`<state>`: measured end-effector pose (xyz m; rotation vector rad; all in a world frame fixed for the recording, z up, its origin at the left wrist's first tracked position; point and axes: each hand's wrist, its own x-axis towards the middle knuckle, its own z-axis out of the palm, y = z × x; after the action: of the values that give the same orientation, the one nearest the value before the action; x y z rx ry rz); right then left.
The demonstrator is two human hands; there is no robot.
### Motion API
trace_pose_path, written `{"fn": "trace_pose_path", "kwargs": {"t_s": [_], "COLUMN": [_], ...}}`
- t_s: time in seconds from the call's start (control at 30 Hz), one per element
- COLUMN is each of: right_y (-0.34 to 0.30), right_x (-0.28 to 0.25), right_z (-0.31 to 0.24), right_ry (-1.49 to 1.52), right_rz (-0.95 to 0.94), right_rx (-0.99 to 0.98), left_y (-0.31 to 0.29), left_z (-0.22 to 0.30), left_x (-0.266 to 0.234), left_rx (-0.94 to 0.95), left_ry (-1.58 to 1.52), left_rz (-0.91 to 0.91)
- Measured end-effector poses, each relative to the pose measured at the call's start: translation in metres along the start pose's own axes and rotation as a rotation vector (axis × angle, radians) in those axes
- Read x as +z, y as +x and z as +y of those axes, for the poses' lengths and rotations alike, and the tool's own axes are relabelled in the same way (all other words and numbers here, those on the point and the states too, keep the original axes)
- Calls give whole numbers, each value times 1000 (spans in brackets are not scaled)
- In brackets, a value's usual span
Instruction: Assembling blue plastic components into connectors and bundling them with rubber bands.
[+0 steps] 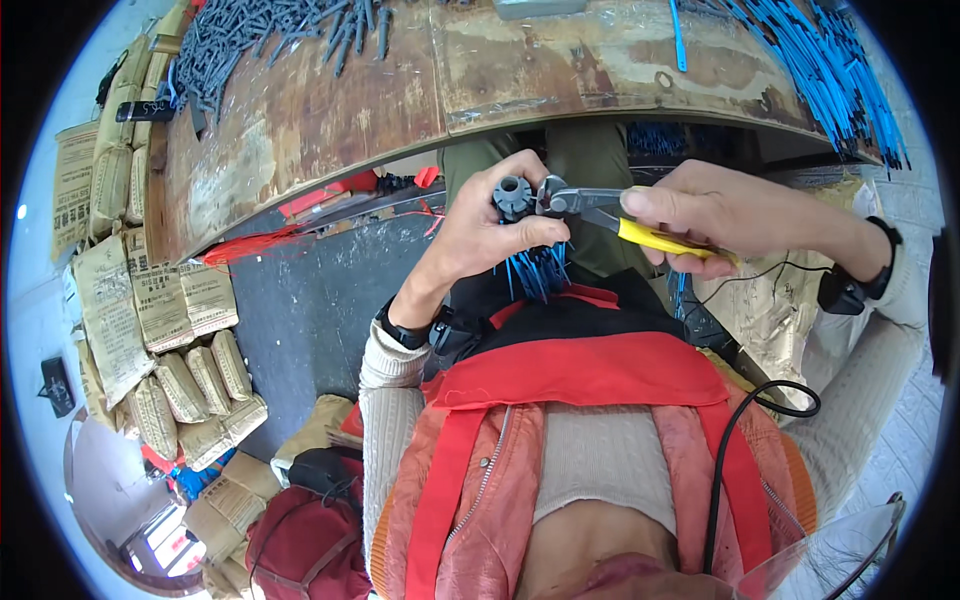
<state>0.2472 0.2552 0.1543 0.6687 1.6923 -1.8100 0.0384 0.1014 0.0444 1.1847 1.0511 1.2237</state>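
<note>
My left hand (478, 225) is wrapped round a dark grey plastic piece (512, 205) with a hollow round end and a ribbed rim. Closed on the yellow handles of a pair of cutting pliers is my right hand (705, 215). The metal head of the cutting pliers (572, 200) lies right beside the plastic piece, close to my left fingers; what sits between the jaws is too small to make out. Below my left hand, a bunch of thin blue plastic strips (537, 272) hangs over my lap.
A worn wooden table (340, 110) spans the far side. On it are a heap of grey plastic plugs (225, 55) at left and long blue strips (835, 70) at right. Stacked paper sacks (160, 285) stand at left, and red strips (250, 243) lie under the table edge.
</note>
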Motion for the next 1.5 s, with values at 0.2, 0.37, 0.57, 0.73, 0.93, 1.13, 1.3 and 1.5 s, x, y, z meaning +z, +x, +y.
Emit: {"fn": "trace_pose_path", "kwargs": {"t_s": [0.2, 0.37, 0.57, 0.73, 0.93, 1.13, 1.3, 1.5], "right_y": [-6, 26, 44, 37, 40, 33, 12, 30], "right_x": [1, 16, 25, 35, 36, 29, 32, 32], "right_z": [9, 19, 45, 34, 41, 34, -2, 29], "right_ry": [-766, -384, -282, -292, -459, -751, -879, -752], "right_rz": [390, 220, 337, 313, 314, 398, 270, 439], "right_rx": [-488, -145, -404, -453, -559, -666, -334, -472], "left_y": [5, -4, -25, -37, -34, -30, -34, -33], "left_z": [11, 3, -10, -3, 4, 4, 9, 16], "left_x": [18, 8, 12, 10, 9, 7, 4, 3], "left_rx": [-23, 130, 286, 163, 88, 58, 82, -35], "left_ry": [-8, -45, -56, -32, 53, 114, 142, 155], "left_rz": [49, 238, 415, 391, 268, 201, 147, 26]}}
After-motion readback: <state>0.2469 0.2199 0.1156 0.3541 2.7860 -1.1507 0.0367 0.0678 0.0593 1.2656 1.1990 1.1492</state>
